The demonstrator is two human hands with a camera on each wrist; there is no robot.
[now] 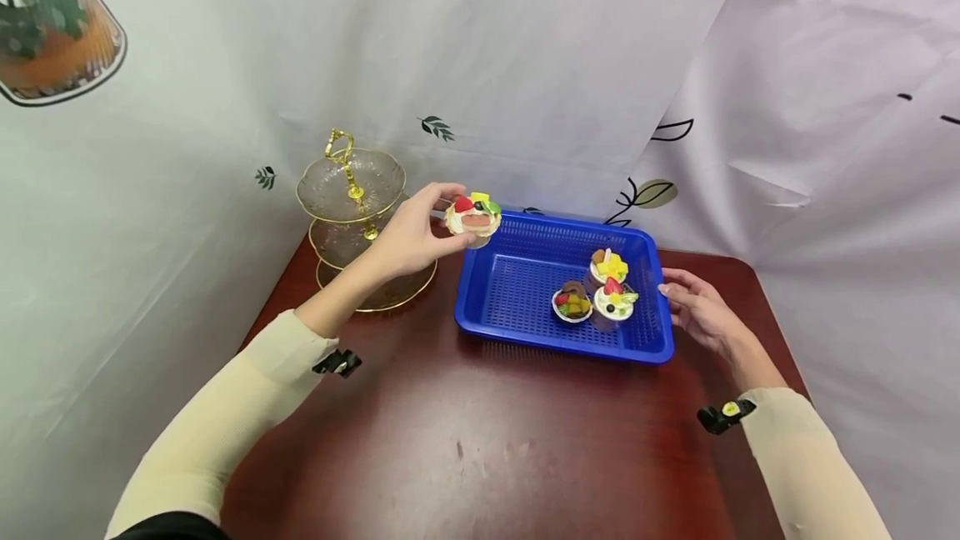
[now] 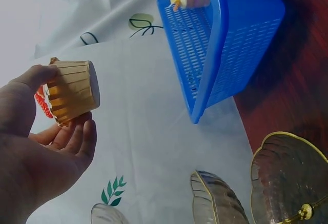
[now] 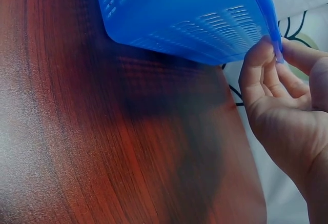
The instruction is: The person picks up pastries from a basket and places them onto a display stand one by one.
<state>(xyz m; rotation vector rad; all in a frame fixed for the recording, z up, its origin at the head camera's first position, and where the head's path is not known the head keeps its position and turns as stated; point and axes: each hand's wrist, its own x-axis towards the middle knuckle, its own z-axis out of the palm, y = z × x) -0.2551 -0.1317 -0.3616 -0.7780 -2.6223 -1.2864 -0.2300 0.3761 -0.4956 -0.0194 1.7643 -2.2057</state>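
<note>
The left hand [image 1: 411,233] held a fruit-topped cupcake [image 1: 473,217] pinched between thumb and fingertips, gripping it by its pleated paper cup so that the cream and fruit on top stayed untouched. In the left wrist view the thumb lay over the cup's rim and the fingers [image 2: 77,137] curled beneath its base. The cupcake hung in the air above the far left corner of the blue basket [image 1: 517,327], between that basket and the tiered glass stand [image 1: 352,190] just to its left.

The right hand [image 1: 697,307] rested at the basket's right rim, thumb and fingers lightly pinching the plastic edge [image 3: 274,34], probably to keep the light basket from sliding on the smooth counter [image 1: 465,440]. Its fingers were only loosely bent, not clenched.

Three more cupcakes [image 1: 600,290] sat clustered together in the right half of the basket, close to the steadying hand. The stand's gold-rimmed plates looked bare in the parts that showed. A printed white cloth [image 1: 525,65] hung behind everything.
</note>
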